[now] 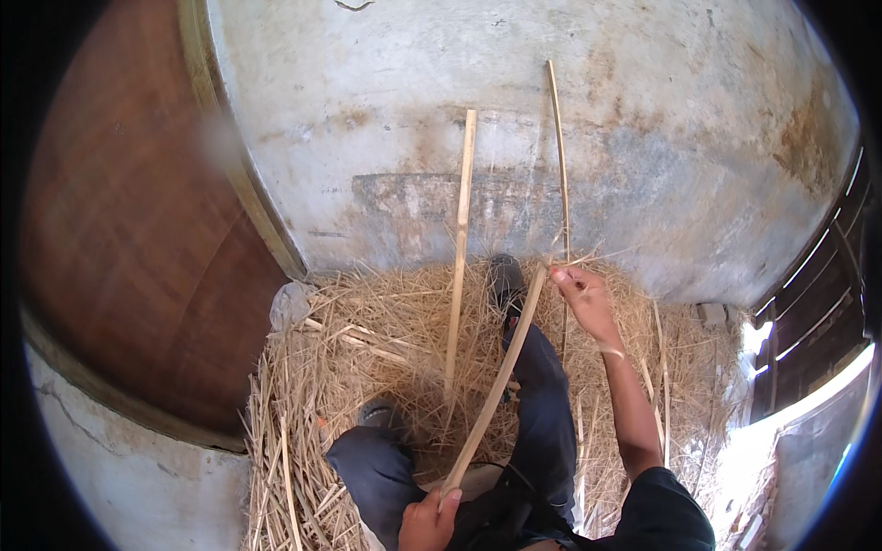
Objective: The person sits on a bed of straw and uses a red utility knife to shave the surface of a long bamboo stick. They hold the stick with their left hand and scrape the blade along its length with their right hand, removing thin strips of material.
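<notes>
A long pale bamboo strip (501, 376) slants across my lap, its far end raised toward the wall. My left hand (427, 522) is closed round its lower end, close to my body. With the arm stretched forward, my right hand (585, 298) pinches at the strip's upper end; a thin pale curl shows just beyond the fingertips. I cannot make out whether a small tool is in these fingers. Ahead of me a wider bamboo strip (462, 230) stands upright near the wall, and a thinner strip (559, 138) rises to its right.
Shavings (413, 303) cover the floor around my dark-trousered legs (542, 413). More strips lie piled at the left (285, 459) and right. A stained wall (404, 138) stands ahead, a brown door panel (138, 230) at left, and dark slats (822, 285) at right.
</notes>
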`<state>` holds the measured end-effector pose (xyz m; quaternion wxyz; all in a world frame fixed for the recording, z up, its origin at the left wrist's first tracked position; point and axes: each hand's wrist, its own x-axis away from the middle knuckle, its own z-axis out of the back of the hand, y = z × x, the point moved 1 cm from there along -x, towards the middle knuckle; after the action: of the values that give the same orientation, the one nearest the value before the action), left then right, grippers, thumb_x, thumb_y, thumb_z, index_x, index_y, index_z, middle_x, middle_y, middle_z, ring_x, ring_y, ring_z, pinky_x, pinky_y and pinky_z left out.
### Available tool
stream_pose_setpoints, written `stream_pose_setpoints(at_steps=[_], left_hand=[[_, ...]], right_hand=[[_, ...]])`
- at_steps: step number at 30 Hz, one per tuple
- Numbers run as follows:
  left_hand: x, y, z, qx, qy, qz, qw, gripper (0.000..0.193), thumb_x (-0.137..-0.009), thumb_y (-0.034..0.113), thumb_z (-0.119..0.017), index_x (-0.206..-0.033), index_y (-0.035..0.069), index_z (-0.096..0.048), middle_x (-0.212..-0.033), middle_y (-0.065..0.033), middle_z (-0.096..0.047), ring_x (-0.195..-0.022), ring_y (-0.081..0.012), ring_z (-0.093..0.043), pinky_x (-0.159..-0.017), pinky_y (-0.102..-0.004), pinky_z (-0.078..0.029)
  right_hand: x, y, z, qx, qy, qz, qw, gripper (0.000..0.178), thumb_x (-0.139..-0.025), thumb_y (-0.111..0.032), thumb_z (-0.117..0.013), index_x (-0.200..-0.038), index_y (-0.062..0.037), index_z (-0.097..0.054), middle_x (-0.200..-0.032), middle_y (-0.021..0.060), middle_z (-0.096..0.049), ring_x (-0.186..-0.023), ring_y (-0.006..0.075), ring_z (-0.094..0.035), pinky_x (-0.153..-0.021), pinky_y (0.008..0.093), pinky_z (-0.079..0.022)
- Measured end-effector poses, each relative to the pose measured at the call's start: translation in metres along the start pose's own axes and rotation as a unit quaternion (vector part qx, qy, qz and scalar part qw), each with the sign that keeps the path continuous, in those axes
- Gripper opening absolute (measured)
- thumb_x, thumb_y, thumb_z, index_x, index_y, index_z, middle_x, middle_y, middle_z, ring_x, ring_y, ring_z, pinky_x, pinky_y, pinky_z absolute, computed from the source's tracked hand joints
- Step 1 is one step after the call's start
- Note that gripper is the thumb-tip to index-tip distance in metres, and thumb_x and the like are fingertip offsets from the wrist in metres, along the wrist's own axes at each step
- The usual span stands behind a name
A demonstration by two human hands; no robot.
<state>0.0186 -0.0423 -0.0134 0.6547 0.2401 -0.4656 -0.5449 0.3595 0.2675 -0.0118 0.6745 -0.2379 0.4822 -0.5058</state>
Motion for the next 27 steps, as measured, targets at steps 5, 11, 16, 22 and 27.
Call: stream_pose_setpoints(at_steps=[5,11,16,22,27], left_hand=[[-0.009,0.004,0.018,0.015,0.044,-0.059,0.997,0.041,-0.108,0.04,-0.063,-0.108,-0.001,-0.068,-0.086,-0.0319,-0.066,-0.087,-0.0548,-0.067,-0.07,-0.0513,-0.052],[-0.026,0.019,0.035,-0.005,0.125,-0.104,0.987,0.032,-0.1,0.031,-0.078,-0.094,0.003,-0.063,-0.075,-0.0244,-0.06,-0.065,-0.0451,-0.057,-0.06,-0.0443,-0.049],[-0.038,0.002,0.046,-0.078,0.199,-0.128,0.968,0.027,-0.096,0.022,-0.08,-0.089,0.002,-0.065,-0.062,-0.0076,-0.057,-0.053,-0.016,-0.053,-0.053,-0.0332,-0.043],[-0.034,-0.014,0.068,-0.058,0.285,-0.13,0.948,0.025,-0.086,0.011,-0.086,-0.084,0.001,-0.064,-0.059,-0.0029,-0.054,-0.053,-0.0094,-0.048,-0.051,-0.029,-0.039],[-0.032,-0.027,0.077,-0.061,0.308,-0.127,0.941,0.024,-0.084,0.011,-0.087,-0.085,0.0,-0.065,-0.06,-0.0038,-0.057,-0.053,-0.0097,-0.05,-0.051,-0.0284,-0.039]], right_hand=[[0.01,-0.006,-0.011,-0.537,-0.145,-0.206,0.805,0.044,-0.116,-0.048,-0.045,-0.107,-0.0076,-0.058,-0.067,-0.0053,-0.039,-0.047,0.0041,-0.031,-0.043,0.0229,-0.03],[0.045,-0.017,-0.035,-0.666,-0.095,-0.218,0.707,0.047,-0.116,-0.051,-0.039,-0.109,-0.0094,-0.059,-0.07,-0.0045,-0.042,-0.049,0.0076,-0.033,-0.043,0.0238,-0.031],[0.118,-0.024,-0.068,-0.57,-0.252,-0.297,0.724,0.04,-0.113,-0.047,-0.051,-0.119,-0.0095,-0.063,-0.072,-0.0057,-0.041,-0.054,0.0065,-0.038,-0.049,0.0238,-0.032],[0.112,-0.106,-0.011,-0.153,-0.231,0.086,0.957,0.046,-0.101,-0.033,-0.072,-0.137,-0.0046,-0.063,-0.085,-0.0033,-0.061,-0.069,0.0062,-0.054,-0.061,0.025,-0.041],[0.035,-0.142,0.027,-0.136,0.141,0.001,0.981,0.066,-0.096,-0.03,-0.075,-0.153,-0.0019,-0.054,-0.121,0.0121,-0.068,-0.109,0.018,-0.063,-0.09,0.0331,-0.052]])
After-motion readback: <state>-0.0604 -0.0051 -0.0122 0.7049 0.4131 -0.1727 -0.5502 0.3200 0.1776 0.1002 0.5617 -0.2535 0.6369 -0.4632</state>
